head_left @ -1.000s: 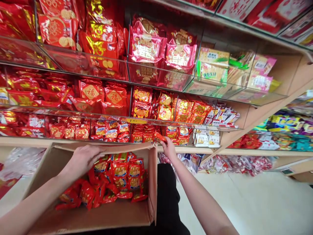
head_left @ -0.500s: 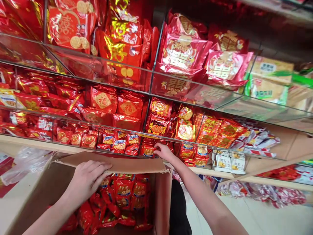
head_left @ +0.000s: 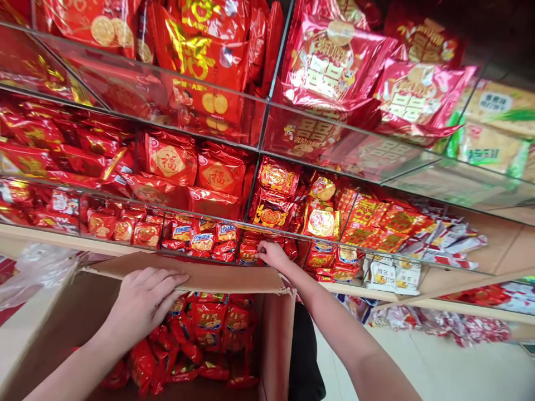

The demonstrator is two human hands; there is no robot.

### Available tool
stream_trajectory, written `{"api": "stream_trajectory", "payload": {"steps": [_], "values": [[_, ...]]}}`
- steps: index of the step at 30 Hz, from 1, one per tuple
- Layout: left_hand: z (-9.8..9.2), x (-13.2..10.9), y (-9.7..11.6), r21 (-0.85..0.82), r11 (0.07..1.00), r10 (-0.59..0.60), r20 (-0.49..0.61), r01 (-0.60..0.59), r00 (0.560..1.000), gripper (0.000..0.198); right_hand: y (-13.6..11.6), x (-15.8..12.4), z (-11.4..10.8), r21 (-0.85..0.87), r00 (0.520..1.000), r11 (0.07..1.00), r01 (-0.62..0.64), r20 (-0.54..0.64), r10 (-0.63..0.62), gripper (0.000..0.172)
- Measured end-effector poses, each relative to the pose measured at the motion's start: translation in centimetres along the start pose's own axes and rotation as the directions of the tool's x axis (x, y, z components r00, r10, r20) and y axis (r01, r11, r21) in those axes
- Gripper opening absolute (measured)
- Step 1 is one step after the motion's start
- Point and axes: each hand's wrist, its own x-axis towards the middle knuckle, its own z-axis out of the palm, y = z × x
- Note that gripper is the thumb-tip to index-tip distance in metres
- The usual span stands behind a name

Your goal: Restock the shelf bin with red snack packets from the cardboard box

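My left hand (head_left: 148,292) grips the folded-up flap (head_left: 234,277) of a cardboard box (head_left: 278,334), fingers over its top edge. Inside the box lie many red wrapped biscuit packets (head_left: 209,326), some in rows and others loose. My right hand (head_left: 272,254) reaches past the box into a bottom shelf compartment. Its thumb and fingertips are pinched at the edge of a small red biscuit packet (head_left: 247,252). More packets with blue labels (head_left: 203,240) sit in the compartment to the left, behind a clear front panel.
Clear panels and dividers split the shelves. Large red bags (head_left: 209,61) and pink-red bags (head_left: 321,61) fill the upper tier. White packets (head_left: 394,274) stand low on the right. A clear plastic bag (head_left: 39,273) lies left of the box; bagged goods (head_left: 438,323) are under the shelf.
The view has moved a little nearer to the shelves. My right hand's fingers have drawn closer together at the packet. My left hand stays on the flap.
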Motion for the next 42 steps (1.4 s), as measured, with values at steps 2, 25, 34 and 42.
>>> {"api": "stream_trajectory", "payload": {"steps": [2,25,34,42], "values": [[0.1,0.0,0.0,0.013,1.0,-0.014,-0.001,0.014,1.0,0.025,-0.2,-0.3,-0.5,0.056,1.0,0.998,-0.013,-0.001,0.013,0.01],[8.4,-11.7,-1.1,0.044,0.995,-0.095,0.308,0.086,0.947,0.028,-3.8,-16.3,-2.2,0.71,0.79,0.7,-0.069,-0.39,0.473,0.03],[7.4,-11.9,-0.1,-0.056,0.995,-0.078,0.106,0.084,0.991,0.017,-3.0,-8.1,-2.7,0.703,0.908,0.701,-0.123,-0.205,0.365,0.025],[0.1,-6.8,6.1,-0.785,0.223,-0.701,0.284,0.579,0.655,0.025,-4.5,-10.1,-4.3,0.592,0.863,0.796,-0.122,-0.334,0.38,0.032]]}}
